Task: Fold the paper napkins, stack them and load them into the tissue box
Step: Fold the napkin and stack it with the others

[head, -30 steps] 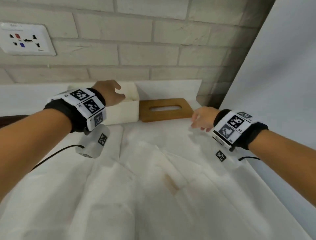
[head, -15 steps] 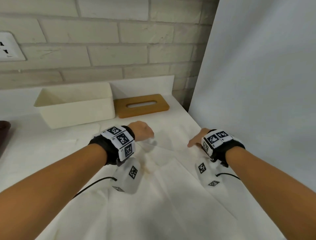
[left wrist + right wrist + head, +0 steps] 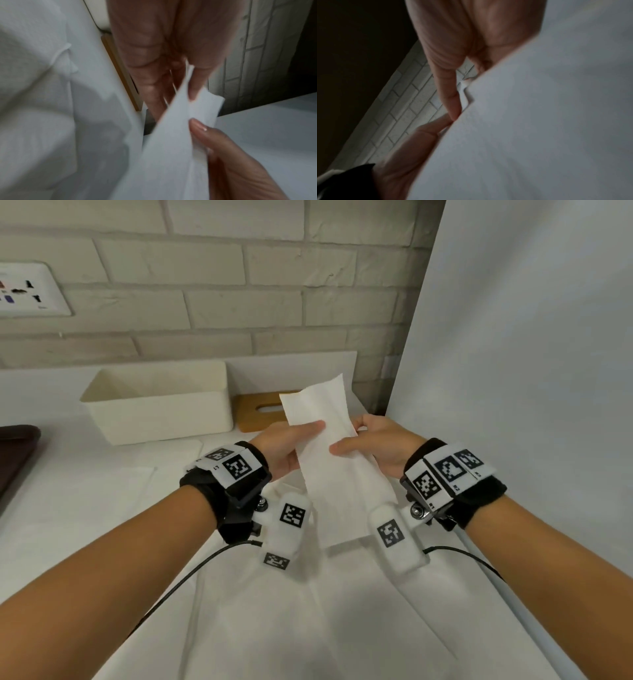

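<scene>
A white paper napkin [image 3: 337,467], folded into a long strip, is held up above the counter between both hands. My left hand [image 3: 291,445] pinches its left edge with thumb on top. My right hand [image 3: 370,445] pinches its right edge. In the left wrist view the napkin [image 3: 173,135] sits between my thumb and fingers, and in the right wrist view the napkin [image 3: 539,121] fills most of the picture. More white napkins [image 3: 274,611] lie spread on the counter below. The cream tissue box [image 3: 161,405] stands open at the back, and its wooden lid [image 3: 257,412] lies beside it.
A brick wall [image 3: 239,285] with a socket plate [image 3: 30,289] runs behind the counter. A white panel [image 3: 531,371] closes the right side. A dark brown object [image 3: 13,450] lies at the left edge. Cables trail from both wrist cameras.
Both hands, which were down on the spread napkins half a second ago, have come together and lifted one folded napkin off the counter. The head view has dropped slightly.
</scene>
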`<state>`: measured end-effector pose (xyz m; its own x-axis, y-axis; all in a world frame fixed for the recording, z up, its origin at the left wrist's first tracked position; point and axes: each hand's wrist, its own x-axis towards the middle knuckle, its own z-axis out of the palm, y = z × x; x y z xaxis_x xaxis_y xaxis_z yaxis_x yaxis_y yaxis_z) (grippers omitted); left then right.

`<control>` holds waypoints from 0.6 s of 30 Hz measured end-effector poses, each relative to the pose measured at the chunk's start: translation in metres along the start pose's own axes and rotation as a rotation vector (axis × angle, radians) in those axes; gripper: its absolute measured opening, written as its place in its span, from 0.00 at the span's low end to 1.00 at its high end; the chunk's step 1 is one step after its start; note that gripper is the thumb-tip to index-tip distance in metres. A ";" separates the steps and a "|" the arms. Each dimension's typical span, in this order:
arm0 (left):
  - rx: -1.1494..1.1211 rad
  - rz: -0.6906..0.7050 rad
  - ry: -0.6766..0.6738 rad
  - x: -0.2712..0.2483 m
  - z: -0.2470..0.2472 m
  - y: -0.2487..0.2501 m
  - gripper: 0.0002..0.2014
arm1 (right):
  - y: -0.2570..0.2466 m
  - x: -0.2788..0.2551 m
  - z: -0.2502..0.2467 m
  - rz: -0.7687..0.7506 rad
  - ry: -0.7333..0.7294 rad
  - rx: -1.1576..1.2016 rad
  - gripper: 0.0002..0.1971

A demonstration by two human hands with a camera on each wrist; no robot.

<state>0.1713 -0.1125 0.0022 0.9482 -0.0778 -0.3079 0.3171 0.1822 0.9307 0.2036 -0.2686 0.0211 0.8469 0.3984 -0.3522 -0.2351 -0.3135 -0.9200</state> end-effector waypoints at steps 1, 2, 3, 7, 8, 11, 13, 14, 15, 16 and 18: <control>-0.004 0.011 0.033 -0.002 -0.003 -0.001 0.18 | 0.001 0.000 0.002 0.012 0.006 0.020 0.13; 0.000 0.019 0.054 -0.004 -0.007 -0.002 0.18 | 0.003 -0.002 0.005 0.022 0.009 0.059 0.13; 0.012 0.025 0.073 -0.007 -0.012 -0.003 0.18 | 0.006 -0.004 0.007 0.029 0.018 0.097 0.13; 0.060 0.029 0.125 -0.026 -0.036 -0.011 0.15 | 0.029 -0.015 0.012 0.063 0.068 0.273 0.13; 0.064 0.025 0.115 -0.031 -0.042 -0.013 0.14 | 0.035 -0.019 0.015 0.082 0.054 0.282 0.12; 0.062 -0.003 0.041 -0.045 -0.054 -0.020 0.10 | 0.050 -0.034 0.029 0.180 -0.033 0.160 0.10; 0.095 -0.021 -0.011 -0.055 -0.057 -0.023 0.10 | 0.058 -0.042 0.043 0.223 -0.122 0.177 0.24; 0.134 -0.027 -0.028 -0.059 -0.058 -0.025 0.11 | 0.061 -0.044 0.052 0.231 -0.175 0.226 0.30; 0.178 -0.029 -0.038 -0.063 -0.058 -0.026 0.14 | 0.062 -0.047 0.061 0.228 -0.222 0.291 0.33; 0.219 -0.026 -0.047 -0.067 -0.058 -0.027 0.16 | 0.063 -0.050 0.069 0.207 -0.245 0.357 0.31; 0.279 -0.006 -0.076 -0.074 -0.059 -0.030 0.18 | 0.058 -0.058 0.085 0.149 -0.267 0.461 0.21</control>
<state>0.0922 -0.0542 -0.0144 0.9392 -0.1536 -0.3072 0.2955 -0.0942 0.9507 0.1002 -0.2371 -0.0262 0.6523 0.6020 -0.4605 -0.5782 0.0024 -0.8159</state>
